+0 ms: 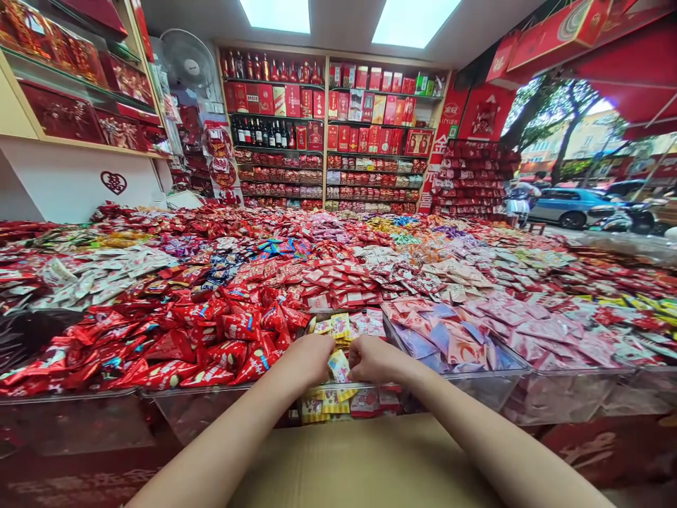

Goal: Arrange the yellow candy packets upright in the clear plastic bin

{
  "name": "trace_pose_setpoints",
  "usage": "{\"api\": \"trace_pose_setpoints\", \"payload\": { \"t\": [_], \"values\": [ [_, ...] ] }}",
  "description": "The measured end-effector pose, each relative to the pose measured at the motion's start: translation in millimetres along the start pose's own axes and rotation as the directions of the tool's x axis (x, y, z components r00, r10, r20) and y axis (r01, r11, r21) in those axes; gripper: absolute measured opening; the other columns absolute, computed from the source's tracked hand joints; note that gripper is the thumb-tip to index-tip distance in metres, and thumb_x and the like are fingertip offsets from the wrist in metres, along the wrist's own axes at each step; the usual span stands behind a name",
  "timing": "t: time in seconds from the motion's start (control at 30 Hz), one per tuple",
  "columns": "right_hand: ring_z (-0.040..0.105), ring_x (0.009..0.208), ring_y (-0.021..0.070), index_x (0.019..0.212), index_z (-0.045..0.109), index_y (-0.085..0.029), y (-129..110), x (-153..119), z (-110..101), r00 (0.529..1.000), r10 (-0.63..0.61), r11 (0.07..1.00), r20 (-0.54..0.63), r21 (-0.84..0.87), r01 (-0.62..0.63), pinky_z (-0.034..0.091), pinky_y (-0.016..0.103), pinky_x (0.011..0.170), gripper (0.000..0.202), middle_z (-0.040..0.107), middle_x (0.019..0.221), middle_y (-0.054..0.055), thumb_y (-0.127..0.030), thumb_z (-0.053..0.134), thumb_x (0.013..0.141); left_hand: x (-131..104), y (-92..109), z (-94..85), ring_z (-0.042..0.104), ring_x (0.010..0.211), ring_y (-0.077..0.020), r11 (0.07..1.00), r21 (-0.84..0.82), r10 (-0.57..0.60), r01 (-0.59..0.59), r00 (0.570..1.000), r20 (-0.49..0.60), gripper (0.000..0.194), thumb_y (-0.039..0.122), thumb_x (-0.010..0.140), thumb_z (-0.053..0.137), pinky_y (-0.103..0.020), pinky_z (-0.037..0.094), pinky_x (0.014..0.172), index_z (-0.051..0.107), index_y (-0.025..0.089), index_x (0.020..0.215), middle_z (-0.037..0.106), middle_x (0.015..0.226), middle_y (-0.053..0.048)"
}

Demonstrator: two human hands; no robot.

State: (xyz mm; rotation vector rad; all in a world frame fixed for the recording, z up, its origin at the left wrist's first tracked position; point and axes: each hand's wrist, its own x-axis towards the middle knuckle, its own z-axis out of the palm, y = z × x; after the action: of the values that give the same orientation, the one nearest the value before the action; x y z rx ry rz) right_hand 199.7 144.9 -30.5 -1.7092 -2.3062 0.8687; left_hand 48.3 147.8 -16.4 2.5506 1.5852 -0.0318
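Note:
My left hand (313, 356) and my right hand (373, 360) are close together over a clear plastic bin, both with curled fingers. Between them shows a small white and yellow candy packet (340, 367). What either hand grips is hidden by the fingers and the backs of the hands. Yellow-edged packets (338, 326) lie just beyond the hands, beside pink and white packets (369, 323). Through the bin's front wall, more yellow packets (326, 407) are visible below. In front of the bin, under my forearms, is a brown cardboard box (349, 462).
Red snack bags (222, 335) are heaped to the left. To the right, another clear bin holds pink and lilac packets (449, 339). Heaps of wrapped sweets extend to shelves (325, 127) of bottles and boxes. A fan (190, 67) stands back left; a blue car (565, 206) is outside.

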Motion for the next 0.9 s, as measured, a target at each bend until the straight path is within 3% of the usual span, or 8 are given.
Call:
{"api": "trace_pose_setpoints", "payload": {
  "t": [0.13,0.27,0.4,0.53,0.63,0.77,0.83,0.9],
  "values": [
    [0.047,0.051,0.0092,0.070,0.064,-0.014,2.8,2.9,1.2,0.999,-0.003,1.000,0.044,-0.008,0.003,0.032,0.018,0.043,0.016,0.057,0.059,0.000,-0.019,0.056,0.056,-0.3,4.5,-2.2,0.063,0.084,-0.0305,0.999,0.037,-0.034,0.033,0.999,0.013,0.029,0.011,0.061,0.053,-0.036,0.047,0.066,0.064,0.015,0.087,0.068,0.092,-0.016],
    [0.047,0.050,0.0088,0.071,0.065,-0.015,4.8,3.7,1.6,0.993,-0.096,0.995,0.063,0.024,0.095,0.032,0.018,0.045,0.017,0.058,0.058,-0.001,-0.022,0.055,0.060,0.2,3.7,-2.3,0.063,0.082,-0.0274,0.998,0.058,-0.017,0.017,1.000,0.007,0.031,0.005,0.064,0.045,-0.034,0.046,0.066,0.066,0.015,0.084,0.069,0.087,-0.015],
    [0.041,0.046,0.0083,0.065,0.064,-0.014,2.0,-0.7,1.9,0.994,-0.104,0.994,-0.032,-0.027,0.103,0.027,0.020,0.042,0.014,0.053,0.050,-0.001,-0.020,0.052,0.062,1.2,-1.6,4.3,0.064,0.077,-0.0260,0.999,0.038,-0.025,0.026,1.000,-0.011,0.027,0.005,0.064,0.045,-0.032,0.045,0.063,0.066,0.015,0.080,0.068,0.083,-0.015],
    [0.041,0.048,0.0087,0.062,0.061,-0.014,1.3,1.2,2.1,0.979,-0.136,0.990,-0.150,-0.052,0.130,0.025,0.020,0.045,0.012,0.055,0.052,0.000,-0.018,0.050,0.066,3.1,-7.9,12.4,0.061,0.085,-0.0256,0.999,-0.030,-0.027,0.024,0.995,-0.100,0.028,0.007,0.071,0.041,-0.033,0.044,0.068,0.062,0.014,0.087,0.066,0.092,-0.015],
    [0.044,0.053,0.0099,0.064,0.060,-0.014,-6.6,0.3,-8.3,0.942,-0.159,0.987,-0.294,-0.074,0.144,0.025,0.021,0.047,0.012,0.058,0.058,0.002,-0.022,0.052,0.068,1.7,-5.5,1.9,0.060,0.086,-0.0234,0.996,-0.090,-0.016,0.002,0.987,-0.158,0.026,0.009,0.073,0.040,-0.031,0.043,0.070,0.061,0.015,0.088,0.065,0.094,-0.013],
    [0.044,0.054,0.0100,0.065,0.059,-0.015,-34.3,-41.6,-26.4,0.880,-0.242,0.970,-0.409,-0.085,0.228,0.026,0.021,0.047,0.014,0.058,0.059,0.001,-0.021,0.049,0.072,-27.0,16.9,-33.6,0.059,0.082,-0.0178,0.979,-0.164,0.086,-0.119,0.977,-0.196,0.022,0.013,0.073,0.043,-0.025,0.043,0.068,0.061,0.019,0.084,0.067,0.090,-0.004],
    [0.049,0.056,0.0104,0.072,0.060,-0.018,-41.1,-81.7,-20.0,0.884,-0.331,0.938,-0.329,-0.008,0.348,0.032,0.020,0.049,0.012,0.061,0.064,0.000,-0.021,0.048,0.074,-58.3,29.8,-42.3,0.058,0.080,-0.0154,0.924,-0.264,0.235,-0.277,0.955,-0.180,0.026,0.009,0.069,0.045,-0.023,0.043,0.069,0.061,0.024,0.084,0.067,0.090,0.001],
    [0.054,0.060,0.0128,0.081,0.063,-0.024,-35.3,-124.7,1.5,0.905,-0.361,0.926,-0.224,0.030,0.376,0.036,0.021,0.049,0.015,0.063,0.068,-0.001,-0.026,0.048,0.078,-97.3,36.2,-35.2,0.058,0.078,-0.0161,0.885,-0.379,0.251,-0.270,0.963,-0.100,0.020,0.016,0.072,0.049,-0.024,0.044,0.068,0.061,0.028,0.082,0.067,0.087,0.003]
  ]
}}
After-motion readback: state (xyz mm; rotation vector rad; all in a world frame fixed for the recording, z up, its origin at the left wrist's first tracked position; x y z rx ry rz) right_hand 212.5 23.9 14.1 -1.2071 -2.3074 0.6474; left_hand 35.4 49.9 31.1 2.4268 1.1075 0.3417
